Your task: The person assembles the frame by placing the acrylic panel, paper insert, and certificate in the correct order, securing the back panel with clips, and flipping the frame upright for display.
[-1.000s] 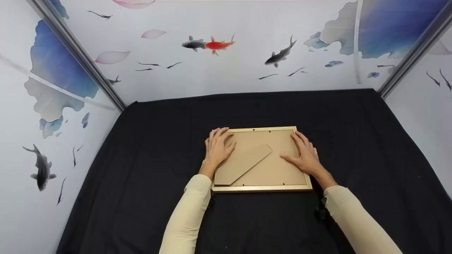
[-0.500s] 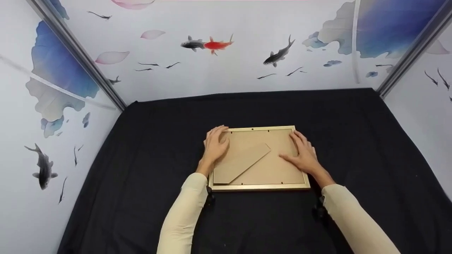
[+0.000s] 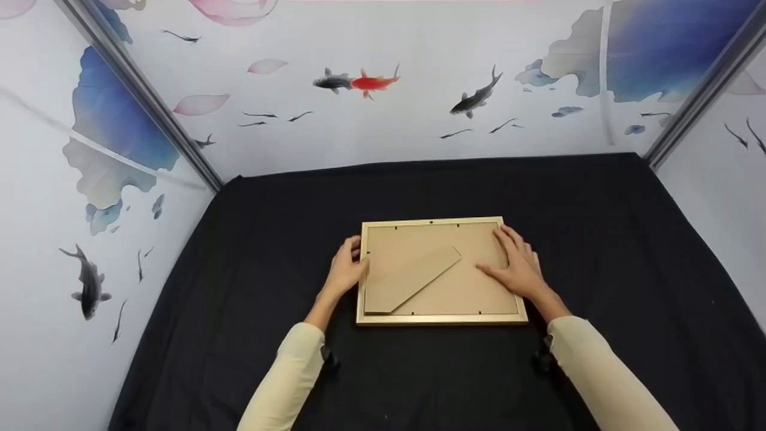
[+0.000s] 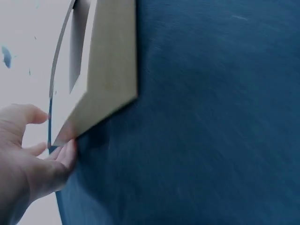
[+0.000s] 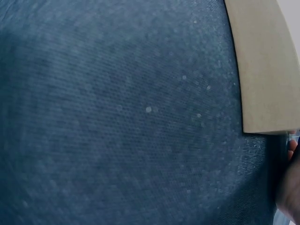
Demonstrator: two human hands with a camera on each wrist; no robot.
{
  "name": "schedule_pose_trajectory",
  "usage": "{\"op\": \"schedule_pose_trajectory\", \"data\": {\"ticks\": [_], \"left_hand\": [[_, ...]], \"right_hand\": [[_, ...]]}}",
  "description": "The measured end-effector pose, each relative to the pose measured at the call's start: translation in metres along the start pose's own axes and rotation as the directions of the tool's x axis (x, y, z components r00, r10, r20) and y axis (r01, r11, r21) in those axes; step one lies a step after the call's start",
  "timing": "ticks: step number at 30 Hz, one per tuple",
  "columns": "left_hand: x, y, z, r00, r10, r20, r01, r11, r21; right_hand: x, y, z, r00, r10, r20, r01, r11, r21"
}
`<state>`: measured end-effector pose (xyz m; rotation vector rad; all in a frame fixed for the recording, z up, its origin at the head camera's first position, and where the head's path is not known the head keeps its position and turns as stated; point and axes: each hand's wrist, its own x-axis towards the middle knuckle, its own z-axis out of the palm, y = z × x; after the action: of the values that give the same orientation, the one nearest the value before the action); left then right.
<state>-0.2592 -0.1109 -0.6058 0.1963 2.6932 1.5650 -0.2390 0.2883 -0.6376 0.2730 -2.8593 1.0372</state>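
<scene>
A picture frame (image 3: 443, 320) with a gold rim lies face down on black cloth, its brown backing board (image 3: 473, 293) up. A slanted stand flap (image 3: 407, 284) lies flat on the backing. My left hand (image 3: 344, 269) holds the frame's left edge, thumb at the rim and fingers bent at the side. In the left wrist view the fingers (image 4: 68, 154) touch the frame near a corner. My right hand (image 3: 517, 266) rests on the right edge, fingers extended along the rim and thumb spread over the backing. It is mostly cut off in the right wrist view.
Black cloth (image 3: 269, 251) covers the table around the frame. White panels (image 3: 413, 36) printed with fish and petals stand at the back and both sides, joined by grey metal posts (image 3: 155, 108). Small dark clips (image 3: 395, 228) sit along the backing's edges.
My left hand has slid from the frame's upper left corner down and outward to its left edge, uncovering that corner. The right hand and the frame stay nearly in place. The head view shifts slightly.
</scene>
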Motion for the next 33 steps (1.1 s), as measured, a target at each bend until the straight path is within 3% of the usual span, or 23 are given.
{"op": "schedule_pose_trajectory", "data": {"ticks": [3,6,13,17,19,20,23,25,27,28,30,33], "left_hand": [[-0.013,0.000,-0.009,0.996,-0.062,0.068,0.058,0.997,0.054],[-0.020,0.001,-0.011,0.992,-0.066,0.104,0.055,0.993,0.107],[-0.020,-0.002,-0.013,0.998,-0.053,0.046,0.045,0.987,0.153],[-0.017,-0.001,-0.013,0.997,-0.065,0.045,0.058,0.989,0.132],[-0.016,-0.001,-0.013,0.996,-0.083,0.039,0.078,0.991,0.109],[-0.015,-0.002,-0.012,0.995,-0.090,0.034,0.086,0.992,0.095],[-0.015,-0.004,-0.012,0.993,-0.116,0.031,0.115,0.993,0.021],[-0.016,-0.006,-0.013,0.990,-0.135,0.049,0.137,0.990,-0.043],[-0.016,-0.007,-0.013,0.984,-0.158,0.076,0.166,0.980,-0.107],[-0.016,-0.008,-0.014,0.982,-0.170,0.088,0.180,0.975,-0.132],[-0.015,-0.009,-0.015,0.976,-0.185,0.113,0.203,0.964,-0.170],[-0.015,-0.008,-0.019,0.972,-0.194,0.132,0.217,0.957,-0.191]], "right_hand": [[0.000,-0.001,0.001,1.000,-0.004,-0.010,0.004,1.000,0.000],[0.002,-0.002,-0.001,1.000,-0.003,-0.004,0.003,1.000,0.002],[0.005,-0.008,-0.004,0.999,-0.014,0.049,0.015,0.999,-0.034],[0.011,-0.030,-0.006,0.987,-0.153,0.043,0.155,0.987,-0.038],[0.018,-0.052,0.001,0.959,-0.272,0.079,0.272,0.962,0.002],[0.021,-0.065,0.007,0.936,-0.336,0.109,0.334,0.942,0.033],[0.028,-0.110,0.030,0.832,-0.504,0.231,0.490,0.864,0.118],[0.030,-0.136,0.046,0.758,-0.576,0.305,0.560,0.815,0.147],[0.031,-0.156,0.060,0.709,-0.603,0.365,0.592,0.790,0.156],[0.030,-0.164,0.066,0.698,-0.599,0.393,0.588,0.792,0.164],[0.030,-0.174,0.074,0.695,-0.575,0.431,0.570,0.806,0.156],[0.029,-0.182,0.082,0.719,-0.520,0.461,0.526,0.841,0.129]]}}
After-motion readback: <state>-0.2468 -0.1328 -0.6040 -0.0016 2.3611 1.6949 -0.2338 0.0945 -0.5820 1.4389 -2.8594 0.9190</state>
